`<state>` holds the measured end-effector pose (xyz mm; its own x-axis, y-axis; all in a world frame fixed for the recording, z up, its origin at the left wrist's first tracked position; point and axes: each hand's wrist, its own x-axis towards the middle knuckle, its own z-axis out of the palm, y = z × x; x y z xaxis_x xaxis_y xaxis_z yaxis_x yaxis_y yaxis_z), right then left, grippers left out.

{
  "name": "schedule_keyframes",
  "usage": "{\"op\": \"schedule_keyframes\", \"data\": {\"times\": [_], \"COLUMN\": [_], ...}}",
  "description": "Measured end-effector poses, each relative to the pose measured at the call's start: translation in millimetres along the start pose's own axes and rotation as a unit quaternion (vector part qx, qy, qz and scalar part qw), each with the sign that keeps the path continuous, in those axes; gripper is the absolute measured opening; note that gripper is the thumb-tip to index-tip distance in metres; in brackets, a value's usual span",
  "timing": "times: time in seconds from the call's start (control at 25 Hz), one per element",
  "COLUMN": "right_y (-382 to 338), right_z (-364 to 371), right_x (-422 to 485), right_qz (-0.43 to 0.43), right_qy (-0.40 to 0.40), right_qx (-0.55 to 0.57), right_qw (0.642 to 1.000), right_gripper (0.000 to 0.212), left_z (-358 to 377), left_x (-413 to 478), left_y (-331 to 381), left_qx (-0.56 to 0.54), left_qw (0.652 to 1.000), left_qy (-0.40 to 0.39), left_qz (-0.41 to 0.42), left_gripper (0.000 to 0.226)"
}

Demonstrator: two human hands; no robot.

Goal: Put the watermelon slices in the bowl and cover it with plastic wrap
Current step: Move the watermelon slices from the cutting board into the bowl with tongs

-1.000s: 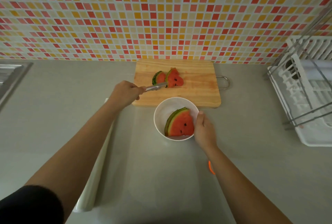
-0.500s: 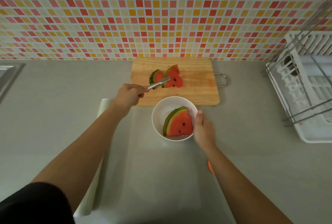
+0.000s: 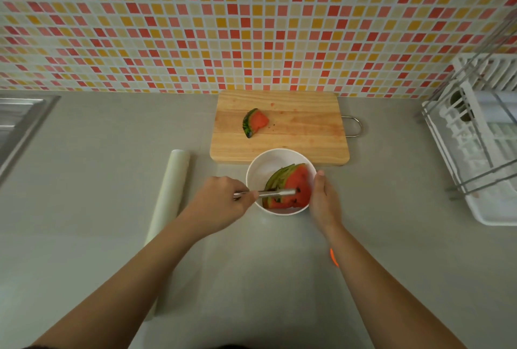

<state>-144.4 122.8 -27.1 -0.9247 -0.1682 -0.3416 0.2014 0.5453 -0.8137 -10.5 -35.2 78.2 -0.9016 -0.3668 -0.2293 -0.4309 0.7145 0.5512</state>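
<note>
In the head view, a white bowl [image 3: 260, 164] is seen on the grey tabletop [image 3: 112, 152], just in front of a wooden cutting board [image 3: 302, 136]. Several watermelon slices [image 3: 298, 183] are stacked on edge inside the bowl, leaning toward its right wall. Metal tongs [image 3: 275, 193] are gripped in the left hand [image 3: 221, 203], and their tips are laid across the slices in the bowl. The bowl's right side is cupped and held by the right hand [image 3: 323, 200], with the thumb set at the rim. One smaller slice [image 3: 256, 122] is left lying on the cutting board, well apart from the bowl. A roll of plastic wrap [image 3: 170, 194] is laid on the tabletop to the left of the left hand. A white dish rack [image 3: 475, 152] is placed at the right edge, and a small orange object [image 3: 333, 257] is partly hidden by the right forearm.
</note>
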Motion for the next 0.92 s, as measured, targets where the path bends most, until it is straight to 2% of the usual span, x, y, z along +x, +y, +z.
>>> {"op": "schedule_keyframes", "data": {"times": [0.08,0.2,0.28,0.4,0.56,0.68,0.92], "right_y": [-0.4,0.0,0.5,0.2,1.5,2.8,5.0], "right_z": [-0.5,-0.8,-0.7,-0.6,-1.0,-1.9,0.6], "right_x": [-1.1,-2.0,-1.4,0.6,1.9,1.8,3.8], "right_qz": [-0.007,-0.008,-0.003,0.002,0.0,-0.001,-0.007], "right_qy": [0.002,-0.001,-0.003,-0.009,-0.011,-0.012,0.001], "right_qx": [0.016,0.022,0.014,0.005,0.002,0.015,0.014], "right_qw": [1.0,1.0,1.0,1.0,1.0,1.0,1.0], "right_gripper": [0.058,0.059,0.058,0.057,0.057,0.058,0.06], "left_z": [-13.1,-47.4,-63.0,-53.6,-16.2,-0.2,29.5], "left_x": [0.0,7.2,25.9,73.7,118.3,130.6,104.1], "left_y": [6.0,-1.1,-10.3,-29.2,-56.8,-61.5,-74.8], "left_qx": [0.064,0.047,-0.012,-0.105,-0.146,-0.164,-0.01], "left_qw": [0.998,0.996,0.995,0.971,0.953,0.95,0.956], "left_qy": [-0.014,-0.047,0.013,0.138,0.155,0.195,0.292], "left_qz": [0.001,-0.052,-0.096,-0.165,-0.217,-0.182,-0.031], "left_gripper": [0.042,0.042,0.041,0.042,0.033,0.03,0.029]}}
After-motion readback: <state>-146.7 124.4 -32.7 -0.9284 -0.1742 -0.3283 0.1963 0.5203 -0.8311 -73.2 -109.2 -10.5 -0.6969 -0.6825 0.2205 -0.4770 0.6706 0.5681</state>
